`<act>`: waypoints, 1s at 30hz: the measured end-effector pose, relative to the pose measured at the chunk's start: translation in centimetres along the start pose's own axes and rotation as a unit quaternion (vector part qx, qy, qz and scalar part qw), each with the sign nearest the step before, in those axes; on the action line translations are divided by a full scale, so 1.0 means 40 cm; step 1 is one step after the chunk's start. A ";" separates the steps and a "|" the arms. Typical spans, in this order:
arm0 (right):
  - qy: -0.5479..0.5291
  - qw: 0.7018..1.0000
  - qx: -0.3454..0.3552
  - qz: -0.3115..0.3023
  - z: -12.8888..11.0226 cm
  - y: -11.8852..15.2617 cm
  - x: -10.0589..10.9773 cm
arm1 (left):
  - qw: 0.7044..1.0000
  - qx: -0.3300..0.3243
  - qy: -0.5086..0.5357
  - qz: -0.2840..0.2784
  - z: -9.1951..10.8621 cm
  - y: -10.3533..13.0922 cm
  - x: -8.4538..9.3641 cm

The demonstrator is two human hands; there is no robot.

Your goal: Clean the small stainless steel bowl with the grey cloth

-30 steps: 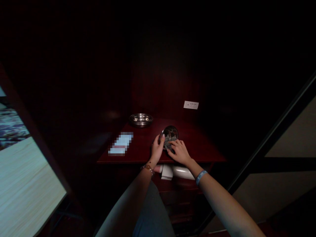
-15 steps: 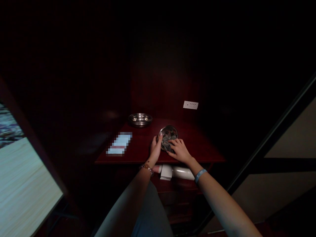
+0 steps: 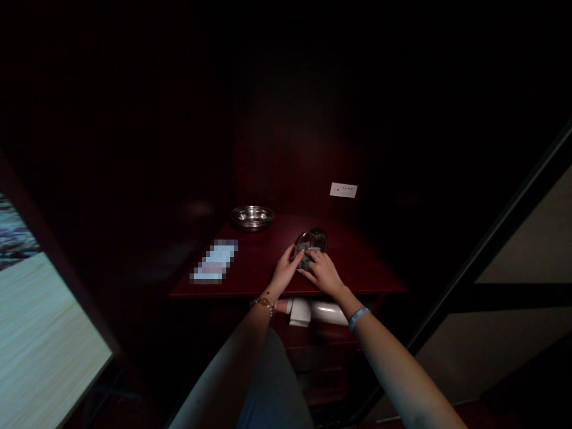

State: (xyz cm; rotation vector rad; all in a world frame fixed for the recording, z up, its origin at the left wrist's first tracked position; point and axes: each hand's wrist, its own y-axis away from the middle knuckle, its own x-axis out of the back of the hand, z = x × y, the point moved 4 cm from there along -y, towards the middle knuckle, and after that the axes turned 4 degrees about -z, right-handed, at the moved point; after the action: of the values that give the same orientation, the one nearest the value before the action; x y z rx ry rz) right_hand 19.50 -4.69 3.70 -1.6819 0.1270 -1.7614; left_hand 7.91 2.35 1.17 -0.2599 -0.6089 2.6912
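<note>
A shiny metal bowl (image 3: 320,236) is tipped over the near middle of the red-brown shelf (image 3: 348,262). My left hand (image 3: 284,271) grips the bowl's left side, its thumb near the rim. My right hand (image 3: 325,273) reaches to the bowl's near side, fingers bent over a crumpled grey cloth (image 3: 305,262) that lies partly inside. The fingertips press into the cloth, and the fingers hide part of it. Further back on the left stand shallow metal bowls (image 3: 252,219), one nested in another.
A blurred-out pale panel (image 3: 215,261), like a phone, lies at the shelf's left. A white socket plate (image 3: 344,190) is on the back wall. Under the shelf are a white box-like piece (image 3: 300,312) and a pale roll (image 3: 328,312). A light wooden tabletop (image 3: 49,339) stands at left.
The bowl has turned and tilted in my hands, shifting slightly right. My left hand has moved a little right, nearer my right hand, whose fingers press further into the cloth.
</note>
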 end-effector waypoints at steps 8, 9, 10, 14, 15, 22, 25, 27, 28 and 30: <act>-0.010 1.000 0.011 -0.009 -0.005 -0.005 0.003 | 0.996 0.082 0.045 0.010 0.006 0.014 0.008; -0.012 1.000 0.012 -0.009 -0.005 -0.006 0.002 | 0.995 0.084 0.051 0.013 0.007 0.015 0.009; -0.013 1.000 0.013 -0.009 -0.005 -0.006 0.001 | 0.995 0.085 0.056 0.016 0.008 0.016 0.011; -0.014 1.000 0.007 -0.007 -0.003 -0.006 -0.001 | 0.993 0.091 0.069 0.025 0.003 0.014 0.013; -0.013 1.000 0.004 -0.006 -0.002 -0.005 -0.001 | 0.993 0.091 0.073 0.029 0.001 0.014 0.014; 0.014 0.999 -0.035 -0.008 0.003 -0.001 -0.002 | 0.991 0.090 0.085 0.048 -0.012 0.011 0.019; 0.026 0.998 -0.061 -0.015 0.006 0.000 -0.001 | 0.991 0.089 0.086 0.053 -0.012 0.011 0.020; 0.034 0.996 -0.082 -0.015 0.006 0.002 0.001 | 0.991 0.086 0.089 0.053 -0.008 0.012 0.018; 0.037 0.995 -0.093 -0.013 0.006 0.004 0.003 | 0.991 0.085 0.090 0.053 -0.005 0.013 0.017; 0.044 0.992 -0.118 -0.003 0.006 0.008 0.008 | 0.991 0.084 0.091 0.051 0.000 0.015 0.013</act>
State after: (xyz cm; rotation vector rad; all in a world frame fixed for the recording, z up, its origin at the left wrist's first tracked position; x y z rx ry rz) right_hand 19.85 -5.01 3.86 -1.7684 0.3831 -1.8855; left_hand 7.23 2.06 0.86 -0.4966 -0.3211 2.7559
